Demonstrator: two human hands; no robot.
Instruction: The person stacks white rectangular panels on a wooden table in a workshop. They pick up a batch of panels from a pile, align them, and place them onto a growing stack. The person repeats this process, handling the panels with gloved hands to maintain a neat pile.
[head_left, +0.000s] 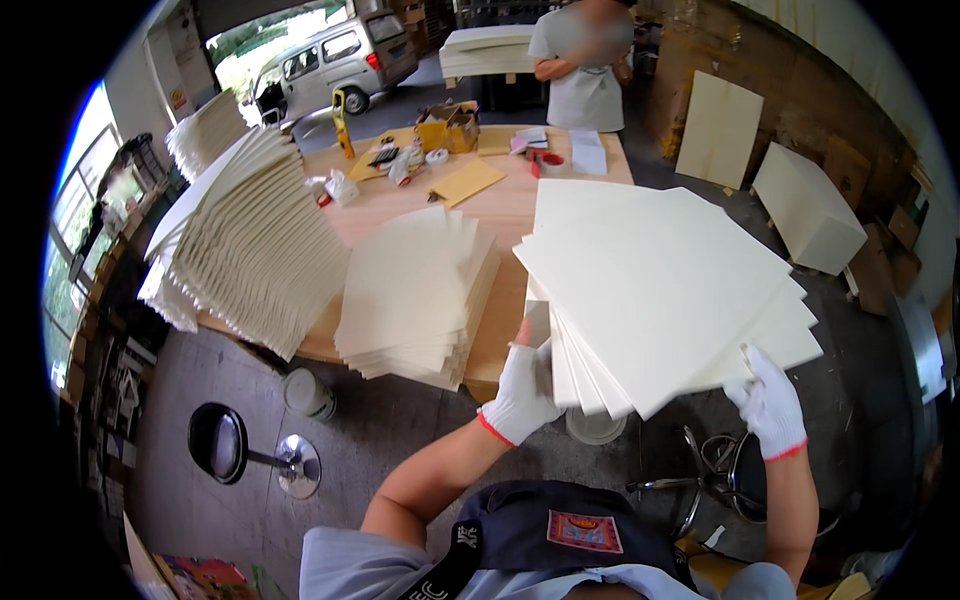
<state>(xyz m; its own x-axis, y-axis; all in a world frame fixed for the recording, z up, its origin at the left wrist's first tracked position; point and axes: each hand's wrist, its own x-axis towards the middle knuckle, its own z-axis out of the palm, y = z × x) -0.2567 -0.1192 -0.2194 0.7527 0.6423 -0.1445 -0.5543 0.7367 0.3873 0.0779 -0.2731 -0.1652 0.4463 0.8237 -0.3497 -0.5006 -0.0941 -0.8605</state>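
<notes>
A fanned stack of thick white sheets [650, 280], looking like foam board, spreads in front of me at the right end of the table. My left hand [525, 390], in a white knit glove with a red cuff, is closed at the stack's near left edge, thumb up and the other fingers partly hidden. Beside that thumb shows a small grey flat patch [538, 322] that I cannot make out. At the near right corner, my gloved right hand [770, 405] pinches the sheet edges. To the left, a second pile of cream sheets [410, 290] lies on the table.
A tall leaning stack of white sheets [250, 235] fills the wooden table's [375, 205] left side. Behind lie a yellow envelope [468, 183], a cardboard box [447, 127] and red tape [548, 160]. Stools [218, 443] and a white bucket [308, 395] stand nearby; a person [585, 75] stands beyond.
</notes>
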